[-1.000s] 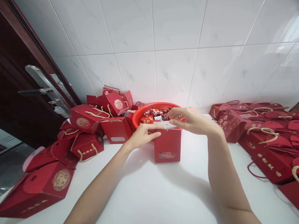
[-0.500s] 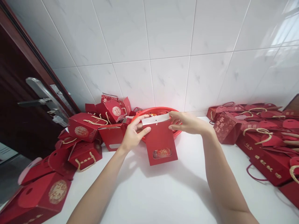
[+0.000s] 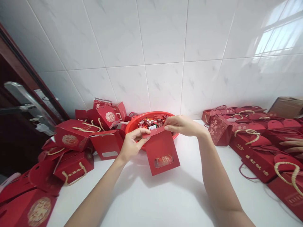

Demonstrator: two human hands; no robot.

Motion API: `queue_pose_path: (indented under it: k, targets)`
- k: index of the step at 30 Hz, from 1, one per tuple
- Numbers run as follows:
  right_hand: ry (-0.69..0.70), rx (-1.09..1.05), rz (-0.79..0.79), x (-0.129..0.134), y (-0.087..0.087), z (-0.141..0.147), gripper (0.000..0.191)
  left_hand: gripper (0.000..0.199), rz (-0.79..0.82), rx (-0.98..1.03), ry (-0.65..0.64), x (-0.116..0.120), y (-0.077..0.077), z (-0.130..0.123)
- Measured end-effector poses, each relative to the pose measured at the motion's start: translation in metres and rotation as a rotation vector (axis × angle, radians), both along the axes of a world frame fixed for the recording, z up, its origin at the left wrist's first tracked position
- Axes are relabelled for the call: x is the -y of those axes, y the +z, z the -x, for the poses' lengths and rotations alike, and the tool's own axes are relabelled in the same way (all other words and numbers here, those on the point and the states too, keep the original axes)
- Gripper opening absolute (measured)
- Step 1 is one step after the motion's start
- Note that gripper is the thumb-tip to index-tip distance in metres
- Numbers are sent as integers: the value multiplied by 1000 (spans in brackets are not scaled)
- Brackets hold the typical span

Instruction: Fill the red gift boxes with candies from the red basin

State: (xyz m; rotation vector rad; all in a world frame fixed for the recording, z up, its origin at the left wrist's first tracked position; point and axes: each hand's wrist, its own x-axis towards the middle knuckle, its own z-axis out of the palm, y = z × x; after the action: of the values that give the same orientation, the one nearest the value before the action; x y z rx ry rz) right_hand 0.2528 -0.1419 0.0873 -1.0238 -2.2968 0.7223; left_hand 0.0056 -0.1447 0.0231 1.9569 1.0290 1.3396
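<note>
Both hands hold a red box (image 3: 161, 145) by its top edge, over the front of the basket. The box has an oval window low on its face, with a red and gold item showing through. My left hand (image 3: 134, 142) pinches the top left corner, thumb in front. At the top right corner, my right hand (image 3: 181, 125) grips the edge between thumb and fingers. Behind the box, a red plastic basket (image 3: 132, 123) holds small wrapped pieces (image 3: 153, 122).
Red boxes with rope handles (image 3: 71, 135) are piled at the left, beside a dark door with a metal handle (image 3: 23, 97). More red boxes (image 3: 251, 151) stand in rows at the right, where another person's hand (image 3: 293, 145) shows. A tiled wall (image 3: 165, 82) rises behind.
The box's pale top flap has folded down, so its top edge now shows red. More of the basket's contents is visible. Another person's hand has appeared at the right, and the view has shifted.
</note>
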Motion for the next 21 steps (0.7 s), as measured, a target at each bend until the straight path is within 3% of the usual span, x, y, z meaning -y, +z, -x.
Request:
queue_pose_path:
  k: [5,10,15,18,21]
  targets:
    - [1,134,-47,0,2,-2,16,25,4,-52,-52,3,0,-1]
    - [-6,134,-51,0,4,-5,16,29,43,-129,-138,8,2,-1]
    - [-37,149,-72,4,6,-12,10,28,8,-175,-99,10,-6,-9]
    - [-99,121,-98,15,11,-25,8,27,-35,-175,-97,11,-10,-15]
    - [-255,21,-110,32,14,-49,10,24,-59,-183,-111,12,-14,-21]
